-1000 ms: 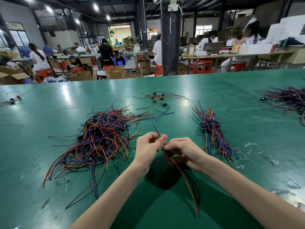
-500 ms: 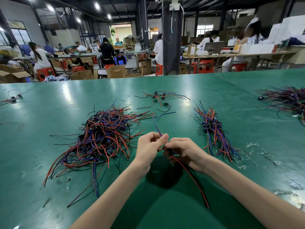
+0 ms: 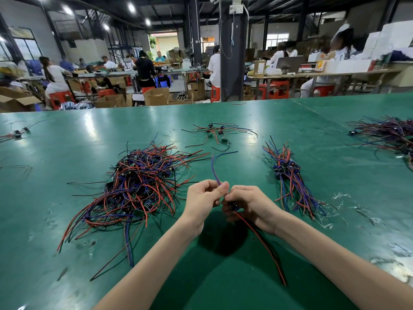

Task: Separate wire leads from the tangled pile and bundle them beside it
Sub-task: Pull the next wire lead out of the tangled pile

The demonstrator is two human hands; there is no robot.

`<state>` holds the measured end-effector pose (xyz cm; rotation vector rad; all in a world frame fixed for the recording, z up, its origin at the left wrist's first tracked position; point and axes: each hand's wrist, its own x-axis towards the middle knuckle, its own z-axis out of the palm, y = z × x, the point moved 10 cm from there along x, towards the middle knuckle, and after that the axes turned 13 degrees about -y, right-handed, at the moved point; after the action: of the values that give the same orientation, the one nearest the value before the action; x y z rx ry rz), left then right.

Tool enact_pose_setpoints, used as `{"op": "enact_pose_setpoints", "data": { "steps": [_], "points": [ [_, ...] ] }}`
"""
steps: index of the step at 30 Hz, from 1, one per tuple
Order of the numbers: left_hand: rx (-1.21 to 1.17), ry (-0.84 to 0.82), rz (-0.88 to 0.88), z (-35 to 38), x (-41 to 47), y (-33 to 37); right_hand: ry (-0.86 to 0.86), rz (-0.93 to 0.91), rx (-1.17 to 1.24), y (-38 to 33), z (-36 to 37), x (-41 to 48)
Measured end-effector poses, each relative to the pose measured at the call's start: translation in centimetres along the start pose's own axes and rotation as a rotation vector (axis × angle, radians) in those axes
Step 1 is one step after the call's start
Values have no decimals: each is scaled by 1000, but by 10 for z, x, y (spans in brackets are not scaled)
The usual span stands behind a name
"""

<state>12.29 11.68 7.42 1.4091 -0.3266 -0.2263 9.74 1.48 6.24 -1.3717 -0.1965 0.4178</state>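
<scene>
A tangled pile of red, blue and black wire leads [image 3: 138, 186] lies on the green table [image 3: 67, 135], left of my hands. A tidier bundle of leads [image 3: 290, 177] lies to the right. My left hand [image 3: 204, 199] pinches the blue strand of one wire lead [image 3: 214, 168] that rises away from me. My right hand [image 3: 248, 203] grips the same lead's small black connector; its red and black strands [image 3: 263, 247] trail back toward me. Both hands touch at the fingertips, just above the table.
A small loose cluster of leads [image 3: 218, 132] lies farther back in the middle. Another heap of wires [image 3: 388, 135] sits at the right edge, and a few pieces [image 3: 17, 133] at the far left. Clipped scraps [image 3: 348, 204] litter the table on the right. People work at benches behind.
The trailing red and black strands have swung to the right below my right hand. My hands stay together in nearly the same place.
</scene>
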Motion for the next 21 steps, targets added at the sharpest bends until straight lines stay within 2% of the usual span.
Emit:
{"op": "enact_pose_setpoints", "data": {
  "steps": [7,16,19,21],
  "points": [
    [37,34,9,-7,2,1,112,-52,-17,0,-3,0],
    [99,344,122,-79,6,20,65,16,-78,7,6,-2],
    [231,419,168,-92,5,29,58,16,-88,7,7,-1],
    [433,434,241,-91,0,43,53,18,-91,8,8,0]
  ]
}}
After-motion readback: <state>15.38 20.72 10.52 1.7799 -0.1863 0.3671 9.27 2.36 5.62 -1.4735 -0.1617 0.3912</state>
